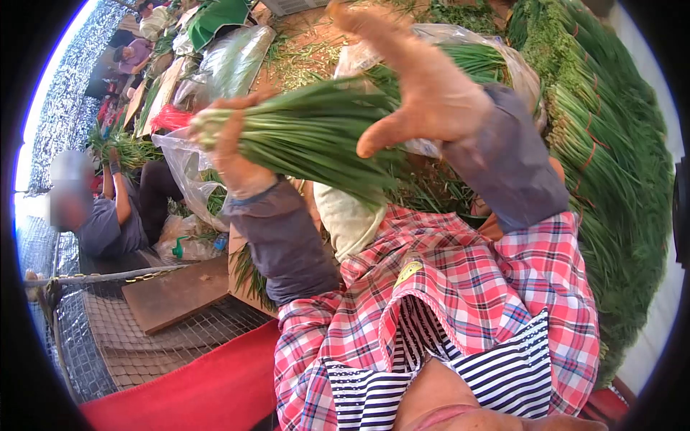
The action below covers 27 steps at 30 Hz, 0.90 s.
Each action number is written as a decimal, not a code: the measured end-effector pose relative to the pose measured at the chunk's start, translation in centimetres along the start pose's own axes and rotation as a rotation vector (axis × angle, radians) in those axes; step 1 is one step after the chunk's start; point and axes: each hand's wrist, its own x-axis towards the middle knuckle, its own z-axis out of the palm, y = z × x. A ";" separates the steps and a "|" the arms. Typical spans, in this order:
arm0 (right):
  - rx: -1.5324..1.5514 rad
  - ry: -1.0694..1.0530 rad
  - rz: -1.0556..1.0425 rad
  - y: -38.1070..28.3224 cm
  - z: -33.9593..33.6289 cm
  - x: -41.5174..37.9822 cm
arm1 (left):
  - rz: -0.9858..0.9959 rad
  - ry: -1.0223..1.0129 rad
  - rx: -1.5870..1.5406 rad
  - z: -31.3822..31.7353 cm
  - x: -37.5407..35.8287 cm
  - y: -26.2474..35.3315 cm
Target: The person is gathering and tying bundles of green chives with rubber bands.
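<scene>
Far left, another person in a grey top [100, 226] sat low beside a flat brown wooden board [176, 293] lying on wire mesh, with a strip of red cloth [208, 391] below it. Moving right, clear crumpled plastic bags [188, 179] lay heaped behind the wearer's arms. The left hand [233, 154] was clenched tight around the pale root end of a thick bundle of long green chives [316, 136], the grey sleeve running down from the wrist. The bundle stretched across the middle of the view, held up in the air above the lap in the red-and-white checked shirt [460, 287]. Further right, the right hand [424, 86] was spread wide, fingers splayed and released, its palm resting against the leafy end of the bundle without closing on it. At the far right, a tall stack of tied green chive bunches [611, 165] filled the edge, well apart from both hands.
</scene>
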 end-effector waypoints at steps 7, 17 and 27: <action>1.393 -0.656 0.868 1.3 8.3 -8.2 | -0.392 -0.210 -0.222 -0.6 -3.2 -3.5; 1.346 -0.251 1.341 -0.2 10.7 -11.9 | -0.692 0.096 -0.187 -9.1 -7.1 -6.9; 1.539 -0.384 1.428 1.3 10.9 -13.1 | -0.685 0.092 -0.052 -8.9 -7.7 -4.6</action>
